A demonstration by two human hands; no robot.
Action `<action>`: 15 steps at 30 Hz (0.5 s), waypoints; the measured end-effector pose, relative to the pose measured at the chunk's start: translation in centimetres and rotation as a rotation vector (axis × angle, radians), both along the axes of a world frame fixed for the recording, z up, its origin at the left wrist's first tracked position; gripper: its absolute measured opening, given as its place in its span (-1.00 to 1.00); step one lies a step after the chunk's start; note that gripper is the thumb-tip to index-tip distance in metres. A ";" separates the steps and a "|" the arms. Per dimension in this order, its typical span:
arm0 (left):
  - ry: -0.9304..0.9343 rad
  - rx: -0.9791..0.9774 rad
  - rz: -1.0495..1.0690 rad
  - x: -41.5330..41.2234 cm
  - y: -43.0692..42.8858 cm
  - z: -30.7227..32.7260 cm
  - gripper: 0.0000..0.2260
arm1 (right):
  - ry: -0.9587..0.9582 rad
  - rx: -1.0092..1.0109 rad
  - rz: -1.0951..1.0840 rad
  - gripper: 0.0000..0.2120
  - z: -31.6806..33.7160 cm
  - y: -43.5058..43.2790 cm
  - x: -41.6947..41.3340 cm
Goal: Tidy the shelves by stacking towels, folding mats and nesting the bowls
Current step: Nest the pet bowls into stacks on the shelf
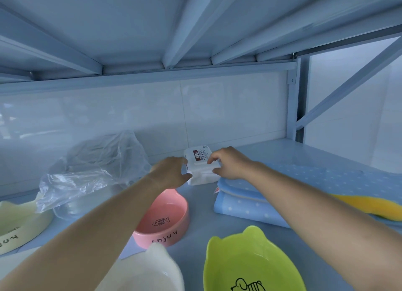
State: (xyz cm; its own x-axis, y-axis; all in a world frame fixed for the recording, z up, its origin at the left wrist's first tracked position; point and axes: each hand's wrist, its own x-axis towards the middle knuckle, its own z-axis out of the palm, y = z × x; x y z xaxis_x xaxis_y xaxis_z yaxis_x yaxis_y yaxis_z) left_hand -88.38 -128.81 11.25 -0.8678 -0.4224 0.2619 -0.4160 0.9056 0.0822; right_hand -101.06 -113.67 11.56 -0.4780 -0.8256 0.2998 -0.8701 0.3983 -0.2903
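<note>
The left hand and right hand grip the white towel pack from either side, fingers curled round it, on the shelf.

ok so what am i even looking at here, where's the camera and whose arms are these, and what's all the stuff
There is no machine here. A person wears one wide-angle camera on the head, so you see their own two bare arms stretched into a shelf. The left hand and the right hand both grip a white labelled pack at the back by the wall, with fingers curled round its sides. On the shelf lie a pink bowl with a fish drawing, a green bowl, a cream bowl at the bottom edge, a pale bowl far left, a crumpled clear plastic bag and a folded blue dotted mat with something yellow at its right end. The bowls are not nested.
</note>
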 end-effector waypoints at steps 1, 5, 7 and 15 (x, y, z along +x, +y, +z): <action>0.018 0.020 -0.005 0.2 0.3 0.3 -0.58 | 0.006 -0.005 -0.004 -0.71 0.1 0.5 0.2; 0.112 0.125 -0.114 1.4 2.3 0.8 -0.68 | 0.037 -0.010 -0.009 -0.73 0.7 2.6 1.2; 0.143 0.194 -0.197 2.0 3.8 0.8 -0.76 | 0.073 -0.002 0.017 -0.74 1.6 4.1 1.9; 0.208 0.325 -0.350 4.0 9.1 1.5 -0.85 | 0.107 -0.041 0.068 -0.77 3.5 12.4 3.4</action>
State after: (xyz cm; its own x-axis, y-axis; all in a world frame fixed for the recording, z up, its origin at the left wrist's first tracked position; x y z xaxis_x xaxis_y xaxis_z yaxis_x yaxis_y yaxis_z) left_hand -84.43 -119.73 12.76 -0.9151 -0.2041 0.3478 -0.0374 0.9018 0.4306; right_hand -97.65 -101.23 15.02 -0.3850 -0.8410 0.3802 -0.9215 0.3271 -0.2096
